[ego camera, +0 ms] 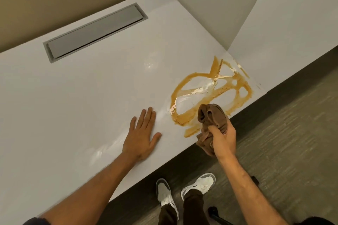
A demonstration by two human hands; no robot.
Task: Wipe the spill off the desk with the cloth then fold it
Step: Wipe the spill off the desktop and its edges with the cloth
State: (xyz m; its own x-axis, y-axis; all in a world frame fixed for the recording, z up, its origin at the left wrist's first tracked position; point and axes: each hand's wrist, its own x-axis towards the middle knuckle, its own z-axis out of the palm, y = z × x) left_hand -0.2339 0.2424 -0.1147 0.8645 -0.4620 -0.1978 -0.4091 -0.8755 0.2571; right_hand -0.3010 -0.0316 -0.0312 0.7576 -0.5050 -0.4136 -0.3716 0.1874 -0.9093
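An orange-brown spill [208, 95] lies in looping smears on the white desk [91, 87], near its front right corner. My right hand [223, 139] grips a bunched brown cloth [212, 117] at the spill's near edge, close to the desk's front edge. The cloth's upper end touches or hovers over the smear; part of it hangs below my fist. My left hand [143, 133] rests flat on the desk, fingers spread, just left of the spill.
A grey cable-tray lid [95, 31] is set into the desk at the back. A white divider panel [210, 5] stands at the right, with a second desk [292, 23] beyond. Below are my shoes [182, 190] and a chair base [215, 213] on the floor.
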